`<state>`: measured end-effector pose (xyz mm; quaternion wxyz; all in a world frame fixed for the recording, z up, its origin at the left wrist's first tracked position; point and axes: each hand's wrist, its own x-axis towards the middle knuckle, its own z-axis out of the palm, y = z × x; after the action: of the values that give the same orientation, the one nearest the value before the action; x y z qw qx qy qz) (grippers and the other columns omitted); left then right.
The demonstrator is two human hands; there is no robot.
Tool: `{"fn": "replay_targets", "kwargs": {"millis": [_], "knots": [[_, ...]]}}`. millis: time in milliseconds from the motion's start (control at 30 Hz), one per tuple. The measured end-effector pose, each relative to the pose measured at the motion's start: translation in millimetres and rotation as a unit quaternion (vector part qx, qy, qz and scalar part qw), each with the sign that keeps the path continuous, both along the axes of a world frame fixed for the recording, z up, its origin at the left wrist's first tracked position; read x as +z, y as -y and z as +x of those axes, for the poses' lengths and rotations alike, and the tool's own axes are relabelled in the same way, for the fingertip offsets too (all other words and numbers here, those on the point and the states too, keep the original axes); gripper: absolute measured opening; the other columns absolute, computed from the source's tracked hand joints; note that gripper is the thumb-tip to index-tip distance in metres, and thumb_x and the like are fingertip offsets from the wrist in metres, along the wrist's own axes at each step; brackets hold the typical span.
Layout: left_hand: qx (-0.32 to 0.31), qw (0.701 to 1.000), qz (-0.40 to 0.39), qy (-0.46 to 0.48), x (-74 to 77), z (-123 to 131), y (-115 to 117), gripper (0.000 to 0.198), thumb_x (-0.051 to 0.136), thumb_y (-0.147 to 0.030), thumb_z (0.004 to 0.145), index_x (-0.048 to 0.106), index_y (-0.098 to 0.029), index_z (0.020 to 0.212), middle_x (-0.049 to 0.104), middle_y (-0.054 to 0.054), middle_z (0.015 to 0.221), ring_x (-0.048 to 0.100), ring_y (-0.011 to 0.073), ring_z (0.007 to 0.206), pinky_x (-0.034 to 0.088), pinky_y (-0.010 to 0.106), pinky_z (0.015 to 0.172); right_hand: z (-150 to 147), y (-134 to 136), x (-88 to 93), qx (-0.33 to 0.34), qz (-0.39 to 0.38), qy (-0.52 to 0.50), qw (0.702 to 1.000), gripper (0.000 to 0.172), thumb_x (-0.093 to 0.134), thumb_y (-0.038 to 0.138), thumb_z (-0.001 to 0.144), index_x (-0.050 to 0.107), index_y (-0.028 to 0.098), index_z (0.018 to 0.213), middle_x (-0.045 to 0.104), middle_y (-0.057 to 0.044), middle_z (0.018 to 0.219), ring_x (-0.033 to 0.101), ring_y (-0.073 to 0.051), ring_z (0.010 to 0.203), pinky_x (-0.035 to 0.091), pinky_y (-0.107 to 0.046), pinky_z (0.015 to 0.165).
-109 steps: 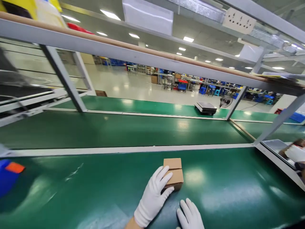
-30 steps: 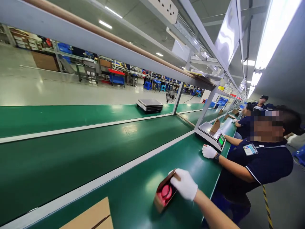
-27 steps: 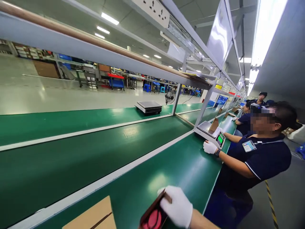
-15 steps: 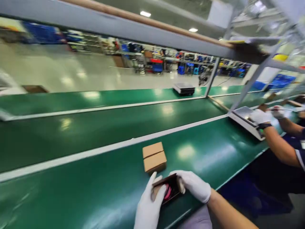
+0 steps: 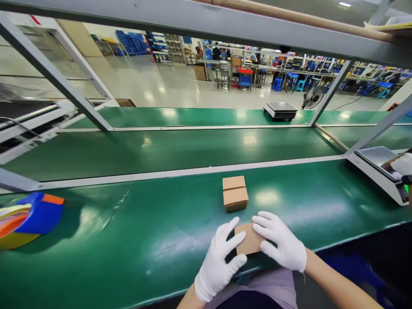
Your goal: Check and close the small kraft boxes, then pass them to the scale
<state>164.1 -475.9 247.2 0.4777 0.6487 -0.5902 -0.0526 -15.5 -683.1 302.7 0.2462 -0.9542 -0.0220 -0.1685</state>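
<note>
A small brown cardboard box [image 5: 249, 240] lies near the bench's front edge between my two gloved hands, its top closed. My left hand [image 5: 220, 257] is at its left side, fingers spread, one fingertip touching the top. From the right, my right hand [image 5: 281, 242] lays outstretched fingers over the box's right part. Neither hand is closed round it. Just beyond stands a second cardboard box [image 5: 235, 195], closed, with a seam across its top. What is inside either box is hidden.
Green bench surface [image 5: 144, 231] surrounds the boxes. A blue, yellow and orange roll-shaped object [image 5: 48, 212] sits at far left. At right, a co-worker's gloved hand [image 5: 402, 164] is by a scale [image 5: 380, 165]. Another scale [image 5: 280, 110] stands farther back. A metal beam [image 5: 193, 21] crosses overhead.
The box in my hands was open, showing something pink inside; now its top is closed. My left hand has loosened from its grip. The view has swung left, bringing the coloured roll-shaped object in.
</note>
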Motion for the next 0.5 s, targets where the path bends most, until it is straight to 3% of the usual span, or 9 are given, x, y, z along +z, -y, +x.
{"fn": "replay_targets", "kwargs": {"millis": [100,233,333,500], "knots": [[0.015,0.998,-0.016,0.061,-3.0,-7.3,5.6,0.053,0.064,-0.027,0.099,0.049,-0.026,0.150,0.041,0.016,0.162,0.043,0.0291,0.148,0.050,0.052,0.114,2.4,-7.5,-0.6,0.002,-0.063,0.018,0.998,0.057,0.044,0.044,0.110,0.036,0.015,0.158,0.046,-0.021,0.157,0.038,-0.034,0.150,0.045,-0.056,0.116],[0.013,0.999,-0.026,0.031,-3.2,-10.0,13.8,0.044,0.062,-0.021,0.100,0.055,-0.027,0.143,0.053,0.013,0.150,0.055,0.0235,0.138,0.055,0.044,0.110,13.6,-9.9,5.4,0.006,-0.068,-0.008,0.998,0.046,0.039,0.047,0.111,0.053,0.017,0.144,0.059,-0.019,0.144,0.059,-0.029,0.129,0.053,-0.047,0.107],[0.019,0.999,-0.028,0.005,-2.3,-7.4,13.9,0.037,0.060,-0.020,0.101,0.059,-0.031,0.136,0.056,0.010,0.144,0.060,0.0207,0.130,0.058,0.040,0.106,15.4,-6.1,10.9,0.000,-0.058,-0.023,0.998,0.038,0.043,0.046,0.111,0.061,0.023,0.135,0.065,-0.013,0.137,0.064,-0.024,0.119,0.055,-0.042,0.102],[0.015,0.991,-0.024,0.130,-16.6,-8.2,9.1,0.048,0.059,-0.021,0.101,0.053,-0.029,0.148,0.039,0.016,0.160,0.051,0.0298,0.143,0.058,0.046,0.107,5.5,-11.6,-12.7,0.000,-0.071,-0.008,0.997,0.041,0.047,0.041,0.109,0.052,0.020,0.143,0.054,-0.017,0.150,0.054,-0.028,0.133,0.052,-0.047,0.106]]}}
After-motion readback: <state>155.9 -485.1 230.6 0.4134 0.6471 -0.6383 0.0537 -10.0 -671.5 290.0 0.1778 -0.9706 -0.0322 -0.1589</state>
